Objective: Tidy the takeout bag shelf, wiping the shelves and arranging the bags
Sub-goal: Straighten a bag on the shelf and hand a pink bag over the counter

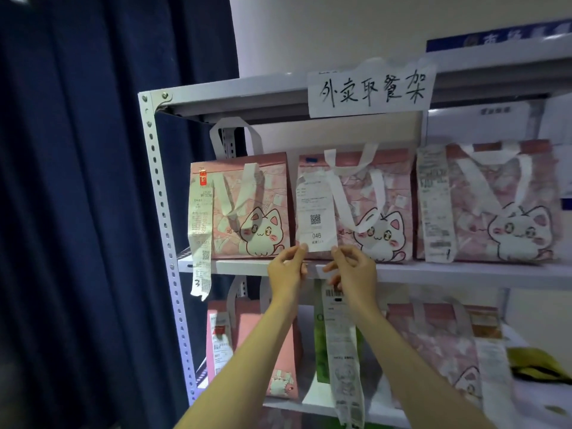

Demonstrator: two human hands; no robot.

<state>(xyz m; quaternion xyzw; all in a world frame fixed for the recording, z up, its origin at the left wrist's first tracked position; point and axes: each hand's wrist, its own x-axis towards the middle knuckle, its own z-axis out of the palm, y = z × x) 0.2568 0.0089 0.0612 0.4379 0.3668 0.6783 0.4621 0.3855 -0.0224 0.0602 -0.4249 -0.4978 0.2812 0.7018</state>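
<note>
**Desk:** What did the frame show at the takeout shelf?

**Photographer:** Both hands were up at the middle shelf board [433, 272]. The left hand [286, 270] and the right hand [353, 267] each pinched a bottom corner of the receipt [316, 212] numbered 046, thumb against forefinger, the other fingers loosely curled. That slip hung on the middle pink cat bag [356, 205], which stood between two matching bags, one at nine o'clock [241, 209] and one at three o'clock [486, 202].

**Desk:** And the risk?

**Photographer:** As I judged it, a hard downward tug could have torn the thin paper or pulled it off the bag, leaving the order unmarked. It could also have tipped the bag forward off the board's edge. A long receipt [342, 351] dangled at six o'clock, below the right wrist, and a dropping arm might have snagged it.

**Desk:** Any cloth in hand?

**Photographer:** None that I could see.
</note>
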